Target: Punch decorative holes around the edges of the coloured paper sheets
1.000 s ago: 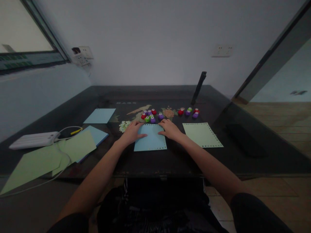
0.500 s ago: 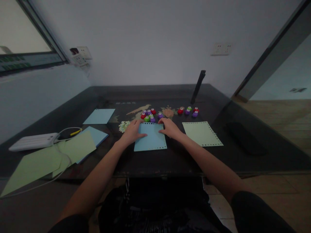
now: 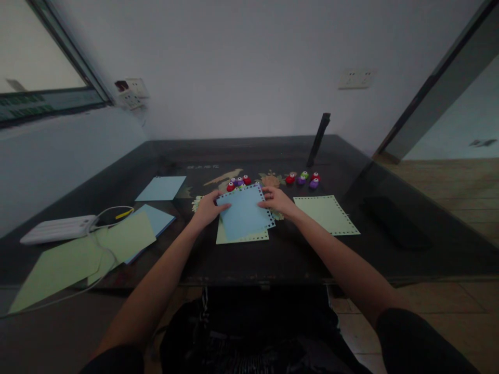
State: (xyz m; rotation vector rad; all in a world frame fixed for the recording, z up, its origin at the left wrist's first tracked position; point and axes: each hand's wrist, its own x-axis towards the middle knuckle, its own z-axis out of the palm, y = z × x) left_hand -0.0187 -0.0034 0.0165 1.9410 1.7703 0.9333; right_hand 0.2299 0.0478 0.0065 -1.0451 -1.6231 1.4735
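Note:
Between my two hands is a light blue sheet of paper point(image 3: 244, 213) with small holes punched along its top and right edges. It is raised a little and turned slightly, over a pale green sheet point(image 3: 226, 239) whose lower part shows beneath it. My left hand point(image 3: 208, 209) pinches the blue sheet's left edge, thumb on top. My right hand point(image 3: 278, 201) grips its right edge, thumb on the paper and fingers behind. Just beyond the sheet sit small red, purple and green hole punches point(image 3: 238, 181), partly covered by it.
Several more punches point(image 3: 303, 179) stand back right, near an upright black post point(image 3: 318, 139). A punched green sheet point(image 3: 325, 214) lies right, beside a dark flat object point(image 3: 395, 223). Leftward are a blue sheet point(image 3: 161, 188), stacked green sheets point(image 3: 128, 236) and a white power bank point(image 3: 58, 228) with a cable.
The blue sheet has been lifted and turned, uncovering the green sheet under it. Both hands have moved with its edges, and the sheet now hides some of the punches.

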